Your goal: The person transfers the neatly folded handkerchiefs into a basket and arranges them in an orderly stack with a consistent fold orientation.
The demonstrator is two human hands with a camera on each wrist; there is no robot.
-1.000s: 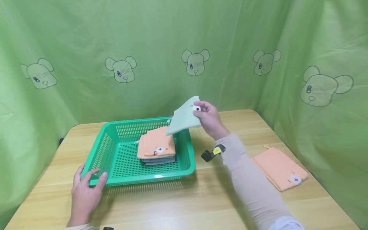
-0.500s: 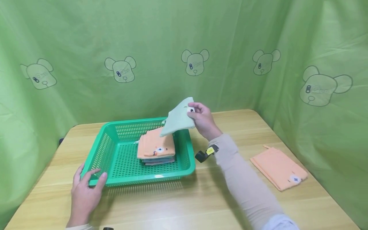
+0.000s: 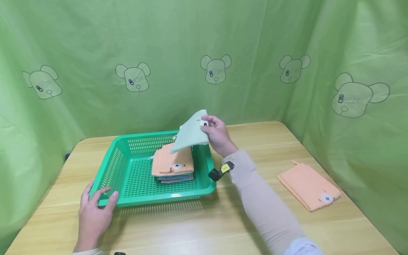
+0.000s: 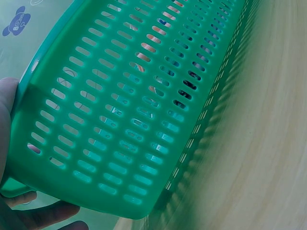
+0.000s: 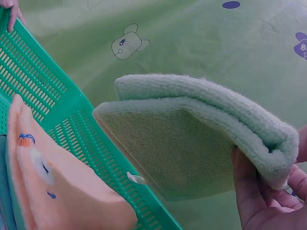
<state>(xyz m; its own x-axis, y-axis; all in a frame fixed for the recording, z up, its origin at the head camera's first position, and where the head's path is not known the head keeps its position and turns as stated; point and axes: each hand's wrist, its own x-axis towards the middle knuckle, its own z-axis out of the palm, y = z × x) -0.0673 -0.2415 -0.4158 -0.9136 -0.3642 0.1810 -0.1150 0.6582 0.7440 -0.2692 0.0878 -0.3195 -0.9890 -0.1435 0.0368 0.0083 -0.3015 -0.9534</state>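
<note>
A folded pale green towel (image 3: 190,131) is pinched at its right end between the thumb and fingers of my right hand (image 3: 217,134). It hangs tilted over the right part of the green plastic basket (image 3: 127,202), above a stack topped by a folded orange towel (image 3: 170,159). The right wrist view shows the fold of the green towel (image 5: 192,134) and a small white loop on its edge. My left hand (image 3: 95,212) grips the basket's front left corner, thumb over the rim. Part of that hand shows at the edge of the left wrist view.
Another folded orange towel (image 3: 309,186) lies on the wooden table (image 3: 178,230) near its right edge. Green curtains (image 3: 172,35) with printed bear heads surround the table at the back and sides. A black strap (image 3: 220,171) hangs from the right wrist.
My right hand has moved left and slightly down with the green towel, bringing it further over the stack. The left hand and the basket have stayed in place.
</note>
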